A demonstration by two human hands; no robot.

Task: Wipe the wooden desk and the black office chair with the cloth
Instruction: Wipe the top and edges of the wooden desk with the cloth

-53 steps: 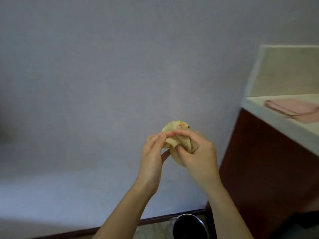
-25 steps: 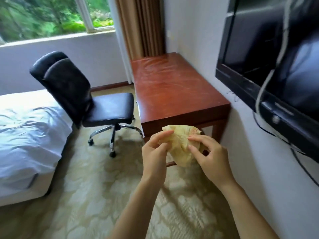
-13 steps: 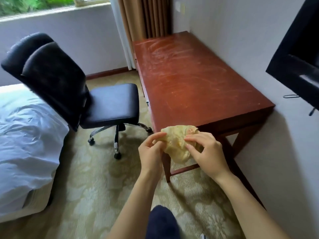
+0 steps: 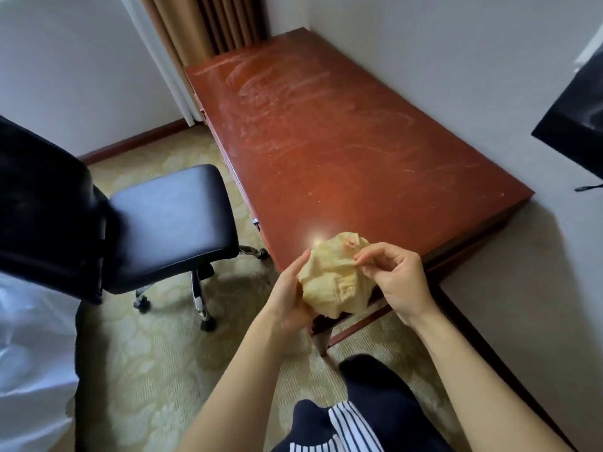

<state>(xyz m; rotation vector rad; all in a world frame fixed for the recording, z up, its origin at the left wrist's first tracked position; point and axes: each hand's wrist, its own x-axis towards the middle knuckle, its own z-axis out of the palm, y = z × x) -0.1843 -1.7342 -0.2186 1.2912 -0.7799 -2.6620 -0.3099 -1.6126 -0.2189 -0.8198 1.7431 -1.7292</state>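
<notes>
The wooden desk (image 4: 342,141) stands against the wall, its reddish surface streaked end to end with pale, dusty smears. The black office chair (image 4: 169,220) sits just beside its left edge. Neither is being wiped yet. The step in hand looks like readying the cloth: the yellow cloth (image 4: 332,282) is a crumpled bundle held in the air in front of the desk's near end, touching neither desk nor chair.

The next move likely calls for gathering the bundle into a flat pad in one hand, lowering it onto the near end of the surface and sweeping along the length toward the curtain. The chair would come afterward.

Both forearms reach forward, close together. The left hand (image 4: 290,295) cups the bundle from the left and beneath, palm against it and fingers running up its side. The right hand (image 4: 398,275) has a narrow grip: thumb and forefinger pinch a fold at the cloth's upper right edge, and the other fingers are loosely curled behind.
</notes>
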